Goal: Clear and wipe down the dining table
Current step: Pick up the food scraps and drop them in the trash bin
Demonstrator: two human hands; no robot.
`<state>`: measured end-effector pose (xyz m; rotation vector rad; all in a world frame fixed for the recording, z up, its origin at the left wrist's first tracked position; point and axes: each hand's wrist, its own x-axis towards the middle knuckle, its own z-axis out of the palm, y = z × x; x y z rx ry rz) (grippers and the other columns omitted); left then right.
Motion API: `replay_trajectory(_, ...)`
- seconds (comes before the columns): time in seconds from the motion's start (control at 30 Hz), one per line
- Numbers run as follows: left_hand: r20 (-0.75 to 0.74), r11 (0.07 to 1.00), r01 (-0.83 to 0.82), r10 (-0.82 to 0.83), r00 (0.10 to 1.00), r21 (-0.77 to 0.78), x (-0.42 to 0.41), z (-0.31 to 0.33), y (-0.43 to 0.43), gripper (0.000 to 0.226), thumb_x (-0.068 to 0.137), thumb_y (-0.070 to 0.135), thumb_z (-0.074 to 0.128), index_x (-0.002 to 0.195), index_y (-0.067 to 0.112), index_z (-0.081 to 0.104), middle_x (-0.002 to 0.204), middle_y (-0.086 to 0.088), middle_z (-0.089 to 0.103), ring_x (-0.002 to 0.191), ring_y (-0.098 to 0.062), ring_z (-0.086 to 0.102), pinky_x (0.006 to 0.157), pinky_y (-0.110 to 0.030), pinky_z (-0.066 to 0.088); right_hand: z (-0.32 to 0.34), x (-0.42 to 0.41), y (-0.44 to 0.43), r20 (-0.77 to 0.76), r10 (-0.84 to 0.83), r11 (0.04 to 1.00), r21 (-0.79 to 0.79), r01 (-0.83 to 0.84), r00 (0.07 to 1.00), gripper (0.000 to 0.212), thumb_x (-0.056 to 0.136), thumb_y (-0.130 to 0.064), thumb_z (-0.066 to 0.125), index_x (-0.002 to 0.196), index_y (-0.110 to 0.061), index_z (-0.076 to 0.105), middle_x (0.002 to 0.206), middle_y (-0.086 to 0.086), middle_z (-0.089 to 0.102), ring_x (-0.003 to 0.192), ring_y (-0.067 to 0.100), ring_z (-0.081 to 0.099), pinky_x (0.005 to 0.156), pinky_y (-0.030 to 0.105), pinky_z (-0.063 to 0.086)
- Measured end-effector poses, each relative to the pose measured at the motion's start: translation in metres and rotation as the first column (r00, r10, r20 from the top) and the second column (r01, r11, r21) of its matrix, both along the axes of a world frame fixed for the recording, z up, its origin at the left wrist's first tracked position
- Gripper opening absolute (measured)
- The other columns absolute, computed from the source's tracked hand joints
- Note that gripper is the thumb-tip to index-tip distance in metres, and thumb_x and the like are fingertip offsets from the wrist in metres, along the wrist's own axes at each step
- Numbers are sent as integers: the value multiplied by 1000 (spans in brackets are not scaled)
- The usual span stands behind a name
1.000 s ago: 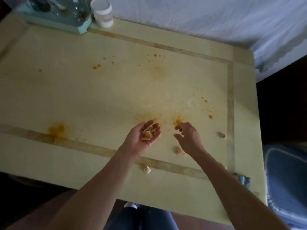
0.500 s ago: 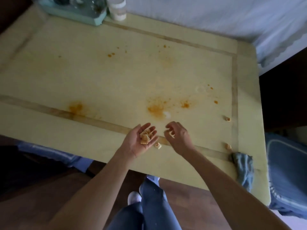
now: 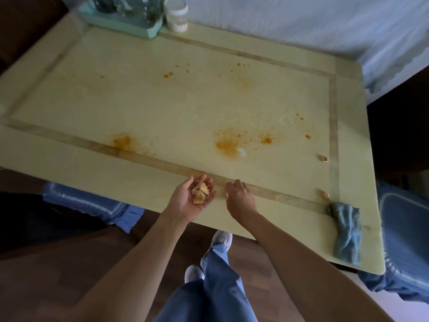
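Left hand (image 3: 188,201) is palm-up and cupped over the near edge of the table (image 3: 162,108), w/ a small pile of cracker pieces (image 3: 201,193) lying in the palm, fingers loosely curled around them, not squeezed. Right hand (image 3: 240,198) sits just beside it to the right, knuckles up, fingers curled in toward the thumb; a small pale bit shows at the fingertips, but can't tell for sure if it's pinched. Both hands hover at the inlaid border strip near the front edge. Loose crumbs left on the tabletop: one piece (image 3: 324,158) near the right border strip, another (image 3: 325,194) nearer, just beside the blue cloth (image 3: 346,233). Cloth lies crumpled at the near-right corner, its lower end reaching the table's edge. Orange stains (image 3: 228,145) spread across the mid-near area, another patch (image 3: 122,142) to the left on the strip, plus small specks farther back. Far-left corner holds a teal tray (image 3: 130,26) w/ glassware, a white jar (image 3: 176,15) touching or just beside its right end. Most of the centre & left of the tabletop is open surface. Blue-cushioned chairs (image 3: 404,228) sit at right and under the near-left edge.
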<state>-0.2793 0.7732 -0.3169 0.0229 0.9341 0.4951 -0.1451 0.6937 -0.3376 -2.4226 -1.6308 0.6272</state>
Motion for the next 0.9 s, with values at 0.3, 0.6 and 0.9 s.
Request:
replay_trajectory(0.3,-28,978,207,-207,978,6,66,17,-45,31,99,25,35,89,10,60,74,-9,72,64,-20,70,66,-28,56,65,20,-43,-320,-92,951,253,178,943,25,88,-17,57,111,-9,59,105,7,57,93,13,47,78,26,40)
replay_trajectory(0.6,55,973,232,-232,971,5,155,19,-74,38,100,30,32,100,6,62,100,-15,64,90,-28,61,89,-41,48,32,187,-114,145,-490,870,26,492,859,30,88,-6,46,118,-6,52,117,15,52,109,32,43,86,37,36)
replay_trajectory(0.9,-3,978,207,-207,978,-39,237,2,-79,36,99,31,36,100,7,63,96,-15,67,82,-27,63,72,-40,57,3,239,-114,177,-243,963,-72,259,954,28,83,-2,42,108,-7,54,106,15,57,100,33,53,87,39,40)
